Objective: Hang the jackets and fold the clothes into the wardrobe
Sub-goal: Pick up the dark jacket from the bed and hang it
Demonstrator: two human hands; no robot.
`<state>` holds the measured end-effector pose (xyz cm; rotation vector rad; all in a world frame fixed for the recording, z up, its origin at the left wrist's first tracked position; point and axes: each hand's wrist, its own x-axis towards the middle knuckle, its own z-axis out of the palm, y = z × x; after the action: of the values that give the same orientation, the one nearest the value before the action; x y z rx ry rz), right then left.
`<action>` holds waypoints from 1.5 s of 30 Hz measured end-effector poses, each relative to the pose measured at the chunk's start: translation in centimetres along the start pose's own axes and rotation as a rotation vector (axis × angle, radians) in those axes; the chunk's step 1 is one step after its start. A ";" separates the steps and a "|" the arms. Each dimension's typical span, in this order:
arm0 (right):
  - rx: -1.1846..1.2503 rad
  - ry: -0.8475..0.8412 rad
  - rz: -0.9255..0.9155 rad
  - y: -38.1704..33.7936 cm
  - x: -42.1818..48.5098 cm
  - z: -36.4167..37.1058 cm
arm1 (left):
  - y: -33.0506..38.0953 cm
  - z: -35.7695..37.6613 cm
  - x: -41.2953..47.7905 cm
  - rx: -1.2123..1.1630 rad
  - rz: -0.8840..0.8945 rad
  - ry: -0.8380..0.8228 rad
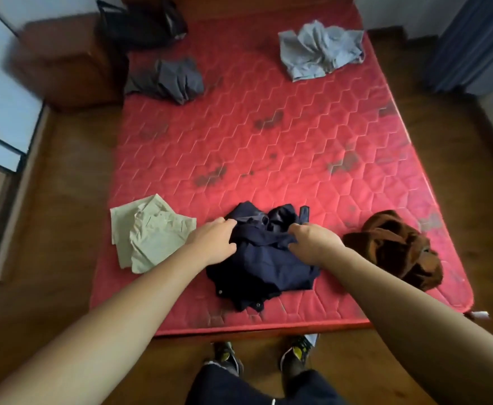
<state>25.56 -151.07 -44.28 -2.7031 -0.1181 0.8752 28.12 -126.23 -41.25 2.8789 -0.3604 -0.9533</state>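
Red quilted mattress [268,135] fills the room's middle, wooden floor around it. The task looks barely begun. A pale blue garment [318,51] lies crumpled by the far right corner and a dark grey garment [169,80] near the far left edge. A beige garment [148,232] lies roughly flat at the near left edge, and a brown garment [397,247] is heaped near the near right corner. Nothing visible is hung or stowed. The navy garment [268,264] lies bunched at the near edge, between both hands. The left hand [213,241] has a narrow grip, fingers curled into its left side. The right hand [315,244] pinches a fold of its upper right part.
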 end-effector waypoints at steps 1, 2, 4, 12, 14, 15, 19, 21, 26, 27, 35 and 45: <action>-0.012 -0.015 0.002 0.5 1.3 0.9 | 0.1 1.0 1.3 0.002 -0.006 -0.010; -0.025 -0.025 0.005 0.9 2.6 1.9 | 0.1 2.1 2.7 0.007 -0.008 -0.020; -0.045 -0.057 -0.004 1.6 5.4 4.1 | -0.3 4.5 5.6 0.023 -0.012 -0.041; -0.117 -0.098 -0.028 2.9 16.5 13.4 | -2.6 13.5 16.1 0.157 -0.032 -0.108; -0.134 -0.137 -0.019 3.0 18.0 15.5 | -2.7 15.1 17.6 0.132 0.010 -0.116; -0.140 -0.151 -0.011 3.1 18.4 16.6 | -2.7 15.9 17.9 0.120 0.028 -0.114; -0.176 -0.173 -0.036 3.5 17.2 19.4 | -2.9 18.4 17.0 0.155 0.130 -0.104; -0.110 -0.184 -0.038 3.4 16.0 19.3 | -3.4 19.1 16.0 0.171 0.170 -0.096; -0.192 -0.177 -0.138 2.3 13.6 15.4 | -4.0 17.1 13.2 0.248 0.170 -0.057; -0.230 -0.163 -0.160 1.8 13.0 14.1 | -4.0 15.9 12.6 0.265 0.157 -0.034; -0.356 0.020 -0.203 -4.2 7.0 -1.7 | -4.6 0.4 5.3 0.249 0.107 0.122; -0.357 0.276 -0.224 -13.9 -4.4 -19.3 | -5.8 -18.9 -7.9 -0.001 0.178 0.366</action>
<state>33.42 -143.45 -22.75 -3.0259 -0.5512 0.4435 34.40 -118.49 -22.47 2.8766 -0.5655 -0.3871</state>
